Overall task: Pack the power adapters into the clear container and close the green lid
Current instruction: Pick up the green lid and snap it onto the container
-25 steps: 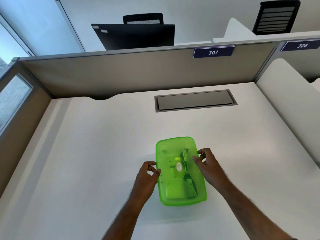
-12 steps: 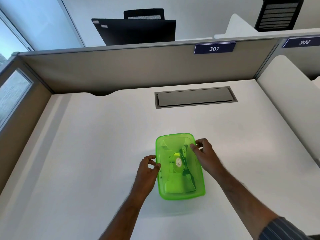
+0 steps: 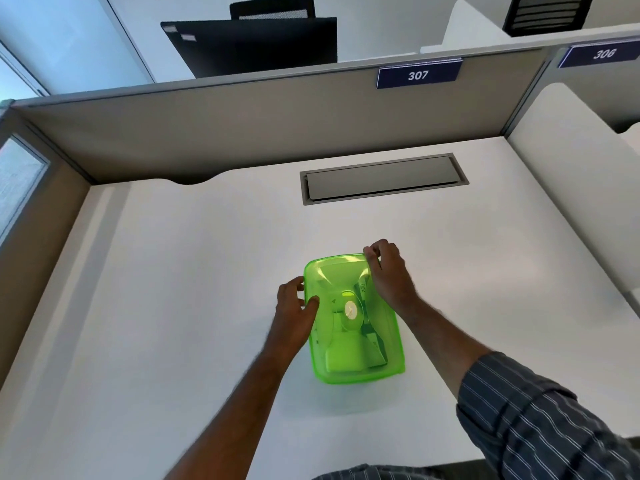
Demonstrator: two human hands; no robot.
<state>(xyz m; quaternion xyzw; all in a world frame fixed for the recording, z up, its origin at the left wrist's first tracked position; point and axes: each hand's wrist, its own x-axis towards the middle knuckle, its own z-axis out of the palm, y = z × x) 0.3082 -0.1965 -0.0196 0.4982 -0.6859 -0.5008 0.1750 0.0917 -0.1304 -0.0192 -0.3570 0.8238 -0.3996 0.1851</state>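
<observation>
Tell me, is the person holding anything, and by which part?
Both hands are on the green lid sitting on the container: the left hand at its left edge, the right hand pinching its far right corner. Neither lifts it.

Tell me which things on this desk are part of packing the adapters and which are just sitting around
Part of the job: green lid, clear container, power adapters inside, left hand, right hand.

Just there: cable hatch, 307 sign, black monitor, desk.
</observation>
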